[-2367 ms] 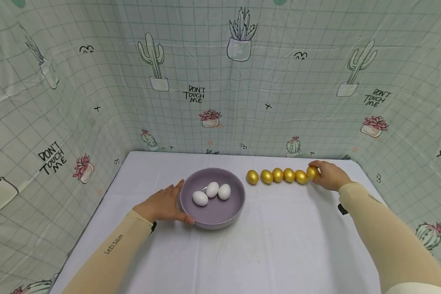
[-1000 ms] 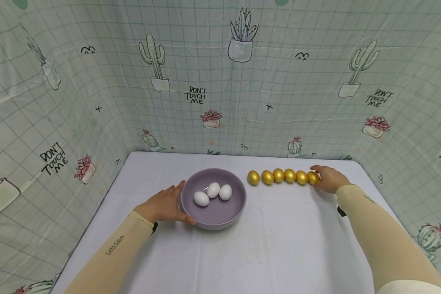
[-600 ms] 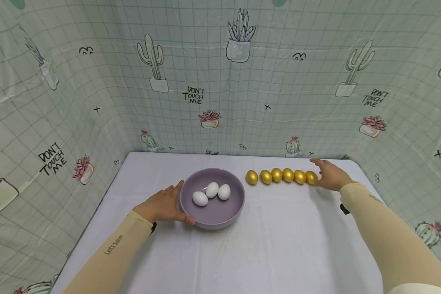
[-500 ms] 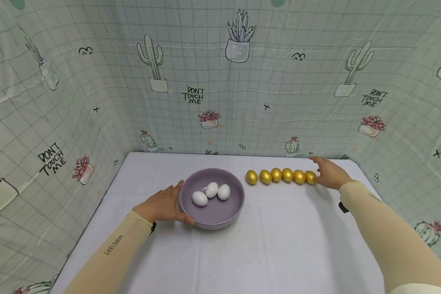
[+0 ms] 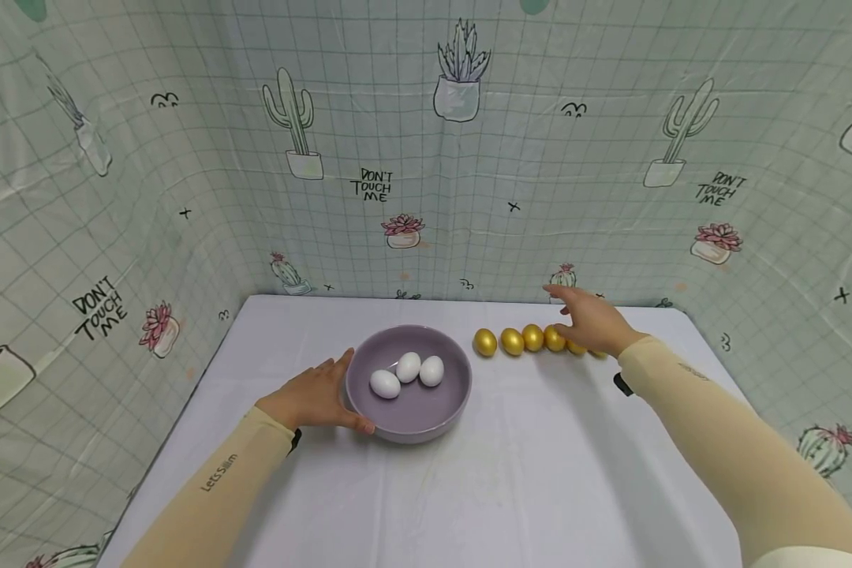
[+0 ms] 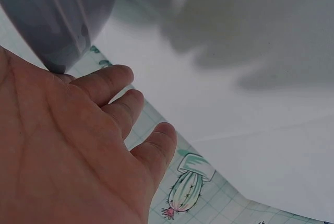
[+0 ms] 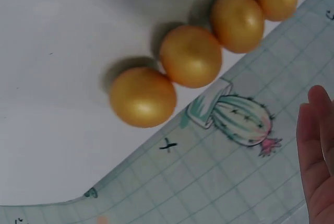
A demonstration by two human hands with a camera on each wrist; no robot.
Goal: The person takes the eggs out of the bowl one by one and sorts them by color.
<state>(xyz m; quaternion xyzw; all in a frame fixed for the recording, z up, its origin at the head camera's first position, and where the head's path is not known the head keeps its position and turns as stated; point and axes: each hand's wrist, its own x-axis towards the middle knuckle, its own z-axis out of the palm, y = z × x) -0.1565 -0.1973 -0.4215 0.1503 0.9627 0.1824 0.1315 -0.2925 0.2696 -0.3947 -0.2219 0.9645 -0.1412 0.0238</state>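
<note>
My left hand (image 5: 315, 397) rests against the left side of a mauve bowl (image 5: 429, 410), its fingers spread and its thumb at the near rim. In the left wrist view those fingers (image 6: 120, 109) stretch out beside the bowl's wall (image 6: 62, 15). Inside the bowl lie three white eggs (image 5: 408, 368). Several golden eggs (image 5: 485, 342) form a row to the bowl's right. Over the right part of that row hovers my right hand (image 5: 595, 322), holding nothing and partly hiding the rightmost eggs. The right wrist view shows the end golden egg (image 7: 143, 97) on the table, apart from the fingers (image 7: 313, 135).
A white-covered table (image 5: 426, 505) carries everything. Behind it and along both sides hangs a checked cloth (image 5: 369, 118) with cactus drawings, close behind the golden row.
My right hand first held the rightmost golden egg, set it down at the row's end and let go. It has since risen and moved left over the row. The left hand stays at the bowl.
</note>
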